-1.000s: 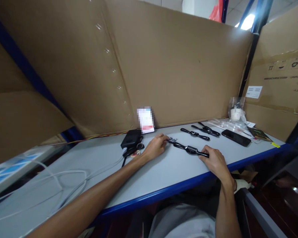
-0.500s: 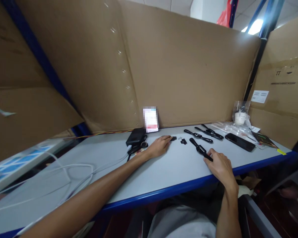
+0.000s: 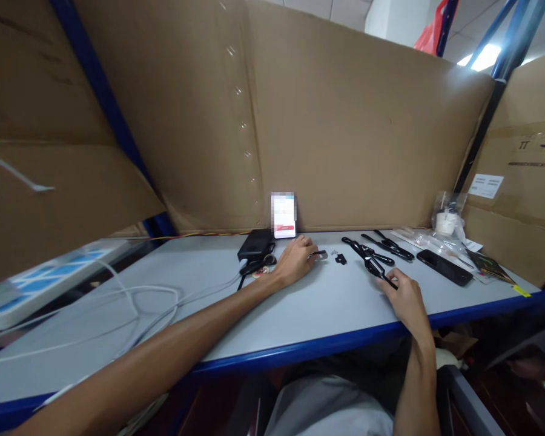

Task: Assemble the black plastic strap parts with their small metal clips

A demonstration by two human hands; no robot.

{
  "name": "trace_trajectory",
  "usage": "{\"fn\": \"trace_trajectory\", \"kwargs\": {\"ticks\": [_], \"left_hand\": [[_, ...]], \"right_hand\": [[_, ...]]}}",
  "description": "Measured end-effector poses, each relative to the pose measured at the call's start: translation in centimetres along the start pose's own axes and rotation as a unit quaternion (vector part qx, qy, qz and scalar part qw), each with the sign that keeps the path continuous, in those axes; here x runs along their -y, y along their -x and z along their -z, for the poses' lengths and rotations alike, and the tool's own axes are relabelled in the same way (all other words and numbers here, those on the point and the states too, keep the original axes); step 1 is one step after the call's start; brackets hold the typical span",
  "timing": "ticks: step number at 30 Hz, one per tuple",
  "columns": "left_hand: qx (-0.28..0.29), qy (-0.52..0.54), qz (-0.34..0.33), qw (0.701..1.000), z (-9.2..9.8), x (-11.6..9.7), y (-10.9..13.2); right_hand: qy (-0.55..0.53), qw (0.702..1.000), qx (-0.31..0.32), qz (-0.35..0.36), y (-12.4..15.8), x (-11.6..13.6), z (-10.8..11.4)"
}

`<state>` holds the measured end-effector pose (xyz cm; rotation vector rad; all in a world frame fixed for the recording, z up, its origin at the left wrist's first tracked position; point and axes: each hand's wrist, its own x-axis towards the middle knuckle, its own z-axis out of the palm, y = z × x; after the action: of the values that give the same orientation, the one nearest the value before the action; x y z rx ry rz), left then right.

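My right hand (image 3: 405,297) grips one end of a black spokeshave body (image 3: 373,266), its fingers closed round the near handle. The frame is tilted up, and its middle opening shows no blade. My left hand (image 3: 296,260) pinches a small flat spokeshave blade (image 3: 320,255), dark on top and grey below, just above the table. Between the hands lie a small black cap piece (image 3: 341,259) and several tiny screws (image 3: 335,252). Behind the held frame rests another black spokeshave (image 3: 381,258), with more spokeshaves (image 3: 395,247) farther right.
A dark phone (image 3: 444,267) and clear plastic bags (image 3: 436,242) lie at the right. A lit phone (image 3: 284,217) leans on the cardboard wall (image 3: 345,133). By my left wrist are a black box (image 3: 254,244) and white cables (image 3: 177,297).
My left hand has raised the blade from the table and tilted it. My right hand has lifted and turned the spokeshave body. The view has shifted slightly left.
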<state>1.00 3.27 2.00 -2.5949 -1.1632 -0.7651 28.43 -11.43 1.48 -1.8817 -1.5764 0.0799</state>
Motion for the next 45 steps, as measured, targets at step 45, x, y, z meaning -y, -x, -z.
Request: {"fn": "trace_trajectory", "kwargs": {"ticks": [45], "left_hand": [[0.181,0.190,0.138,0.955,-0.2,0.3,-0.4]], "right_hand": [[0.164,0.983,0.076,-0.030,0.6,1.8,0.4]]}}
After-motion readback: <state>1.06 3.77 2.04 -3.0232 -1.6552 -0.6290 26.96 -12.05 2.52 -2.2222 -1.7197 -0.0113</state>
